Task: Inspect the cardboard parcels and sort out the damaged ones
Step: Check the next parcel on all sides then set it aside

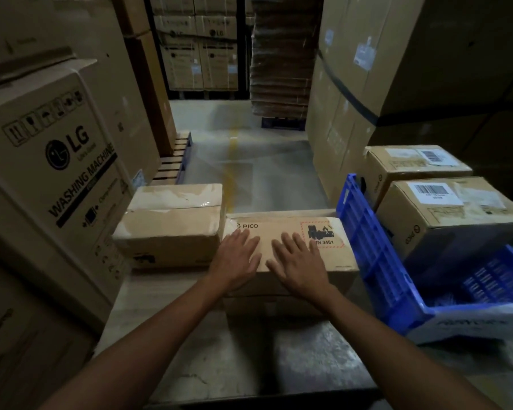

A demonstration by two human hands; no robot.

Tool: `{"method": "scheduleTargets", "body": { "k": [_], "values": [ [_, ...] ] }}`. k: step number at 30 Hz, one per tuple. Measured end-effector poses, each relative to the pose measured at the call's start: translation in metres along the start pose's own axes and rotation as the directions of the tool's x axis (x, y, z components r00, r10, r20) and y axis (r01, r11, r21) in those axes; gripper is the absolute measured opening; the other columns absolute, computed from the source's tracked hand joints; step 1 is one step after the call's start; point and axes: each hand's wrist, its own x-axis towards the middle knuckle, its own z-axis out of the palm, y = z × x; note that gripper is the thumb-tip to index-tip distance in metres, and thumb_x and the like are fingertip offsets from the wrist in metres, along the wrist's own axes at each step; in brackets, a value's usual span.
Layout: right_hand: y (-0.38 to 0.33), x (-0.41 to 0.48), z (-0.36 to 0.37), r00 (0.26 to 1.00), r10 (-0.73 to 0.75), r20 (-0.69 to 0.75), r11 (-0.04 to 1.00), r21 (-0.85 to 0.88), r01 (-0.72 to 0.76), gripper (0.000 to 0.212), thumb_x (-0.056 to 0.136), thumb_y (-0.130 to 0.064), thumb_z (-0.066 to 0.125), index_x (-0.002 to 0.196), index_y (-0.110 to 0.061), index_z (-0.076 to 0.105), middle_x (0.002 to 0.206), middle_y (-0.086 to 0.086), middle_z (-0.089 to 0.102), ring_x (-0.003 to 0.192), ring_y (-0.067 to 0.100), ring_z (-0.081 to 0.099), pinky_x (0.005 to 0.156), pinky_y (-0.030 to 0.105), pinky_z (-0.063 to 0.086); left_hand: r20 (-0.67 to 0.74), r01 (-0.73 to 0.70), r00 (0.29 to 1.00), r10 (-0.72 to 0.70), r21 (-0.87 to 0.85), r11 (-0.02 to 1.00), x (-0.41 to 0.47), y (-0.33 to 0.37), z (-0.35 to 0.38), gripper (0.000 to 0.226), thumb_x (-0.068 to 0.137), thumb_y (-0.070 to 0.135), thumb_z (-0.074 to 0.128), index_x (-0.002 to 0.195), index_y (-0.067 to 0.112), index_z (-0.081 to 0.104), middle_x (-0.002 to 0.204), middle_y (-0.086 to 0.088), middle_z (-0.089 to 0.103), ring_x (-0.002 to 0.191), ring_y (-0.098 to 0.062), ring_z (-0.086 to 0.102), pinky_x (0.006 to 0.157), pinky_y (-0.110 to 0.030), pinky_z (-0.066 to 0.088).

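Observation:
A flat cardboard parcel marked PICO (pixel 282 229) with a red hazard label lies in the middle of the table (pixel 172 335). My left hand (pixel 237 258) and my right hand (pixel 298 260) rest flat on its top with straight, spread fingers. To its left sits a crumpled, taped parcel (pixel 172 223) with dented corners. On the right, a blue plastic crate (pixel 376 261) stands tilted, and two more PICO parcels, the nearer (pixel 456 214) and the farther (pixel 412 167), carry barcode labels.
A large LG washing machine carton (pixel 51 161) stands at the left of the table. Tall stacked cartons (pixel 397 69) wall in the right side. Beyond the table an aisle of grey floor (pixel 249 161) with a yellow line leads to more stacked boxes and a wooden pallet (pixel 175 161).

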Motion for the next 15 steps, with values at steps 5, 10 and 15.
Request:
{"method": "scheduleTargets", "body": {
  "k": [5,10,15],
  "values": [
    [0.01,0.011,-0.027,0.995,-0.041,0.087,0.999,-0.013,0.042,0.066,0.102,-0.062,0.025,0.158,-0.025,0.024,0.167,0.006,0.019,0.154,0.028,0.016,0.121,0.055,0.018,-0.038,0.01,0.999,-0.007,0.098,0.995,0.022,0.011,-0.007,0.058,0.099,0.054,0.03,0.147,0.023,0.037,0.142,-0.012,0.044,0.128,-0.03,0.041,0.106,-0.044,0.034],
    [0.023,0.012,-0.026,0.981,0.1,0.167,0.995,-0.043,-0.094,0.069,0.104,-0.06,0.015,0.162,-0.023,0.005,0.169,0.015,-0.003,0.155,0.033,-0.005,0.12,0.064,0.0,0.021,0.01,1.0,-0.009,-0.023,1.0,0.04,0.032,0.009,0.054,0.103,0.049,0.031,0.151,0.024,0.034,0.156,-0.01,0.033,0.145,-0.027,0.027,0.12,-0.047,0.019],
    [0.037,0.018,-0.024,0.989,0.089,0.119,0.996,-0.009,-0.088,0.077,0.099,-0.07,0.021,0.161,-0.026,0.015,0.169,0.011,0.006,0.156,0.028,0.003,0.121,0.06,0.005,0.026,-0.038,0.999,0.038,0.004,0.999,0.04,0.035,0.004,0.053,0.105,0.046,0.03,0.153,0.024,0.032,0.16,-0.007,0.029,0.149,-0.025,0.022,0.122,-0.047,0.017]
  ]
}}
